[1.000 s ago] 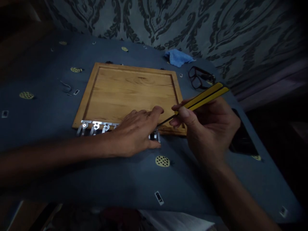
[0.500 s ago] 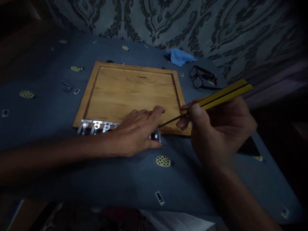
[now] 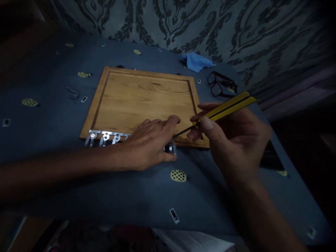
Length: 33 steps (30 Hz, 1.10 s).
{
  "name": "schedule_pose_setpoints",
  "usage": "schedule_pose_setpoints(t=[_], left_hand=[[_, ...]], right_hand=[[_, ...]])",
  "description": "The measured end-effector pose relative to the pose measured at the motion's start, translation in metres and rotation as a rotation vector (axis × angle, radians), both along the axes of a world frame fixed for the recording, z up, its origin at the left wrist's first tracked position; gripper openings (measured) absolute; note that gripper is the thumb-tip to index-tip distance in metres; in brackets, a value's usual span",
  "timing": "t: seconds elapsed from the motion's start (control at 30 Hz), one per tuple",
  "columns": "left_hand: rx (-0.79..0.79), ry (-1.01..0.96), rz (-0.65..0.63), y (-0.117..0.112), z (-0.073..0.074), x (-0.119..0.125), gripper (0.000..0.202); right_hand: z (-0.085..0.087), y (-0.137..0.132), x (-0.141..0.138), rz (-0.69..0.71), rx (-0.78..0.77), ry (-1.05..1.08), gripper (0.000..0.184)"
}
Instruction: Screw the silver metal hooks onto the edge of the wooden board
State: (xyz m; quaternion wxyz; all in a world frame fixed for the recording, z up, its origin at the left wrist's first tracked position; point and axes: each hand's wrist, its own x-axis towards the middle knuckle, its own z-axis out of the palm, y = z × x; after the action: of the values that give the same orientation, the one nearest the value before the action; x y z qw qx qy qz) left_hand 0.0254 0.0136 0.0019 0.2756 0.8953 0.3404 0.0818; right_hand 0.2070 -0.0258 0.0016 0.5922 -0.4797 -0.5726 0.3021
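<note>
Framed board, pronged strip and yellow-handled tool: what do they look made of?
Framed board: wood, probably varnished; visible grain, amber tone. Pronged strip: shiny metal, perhaps steel, from bright reflections. Yellow-handled tool: handle likely smooth plastic, vividly coloured; thin dark shaft probably metal.

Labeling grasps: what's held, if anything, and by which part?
Right hand: yellow-handled tool, held by the front of its handle, near the shaft. Left hand: over the metal strip on the wooden board; grip can't be told.

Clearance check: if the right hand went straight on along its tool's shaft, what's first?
Probably the left hand, just ahead of the yellow tool; depth is unclear, and the metal strip lies close too.
</note>
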Motion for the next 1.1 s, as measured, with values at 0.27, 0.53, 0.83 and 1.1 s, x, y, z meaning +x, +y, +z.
schedule_pose_setpoints(t=[0.27, 0.53, 0.83, 1.1], left_hand=[[-0.014, 0.017, 0.004, 0.000, 0.002, 0.000, 0.062], [-0.022, 0.021, -0.009, 0.000, 0.002, -0.001, 0.061], [-0.005, 0.029, -0.032, -0.002, -0.001, -0.001, 0.061], [-0.021, 0.081, -0.029, -0.001, 0.005, 0.002, 0.059]], right_hand=[[-0.002, 0.000, -0.003, -0.026, 0.033, 0.008, 0.020], [-0.012, -0.002, -0.010, -0.192, 0.185, 0.024, 0.013], [-0.012, -0.015, -0.002, -0.308, 0.186, -0.284, 0.013], [-0.010, -0.013, -0.001, -0.355, 0.243, -0.416, 0.011]])
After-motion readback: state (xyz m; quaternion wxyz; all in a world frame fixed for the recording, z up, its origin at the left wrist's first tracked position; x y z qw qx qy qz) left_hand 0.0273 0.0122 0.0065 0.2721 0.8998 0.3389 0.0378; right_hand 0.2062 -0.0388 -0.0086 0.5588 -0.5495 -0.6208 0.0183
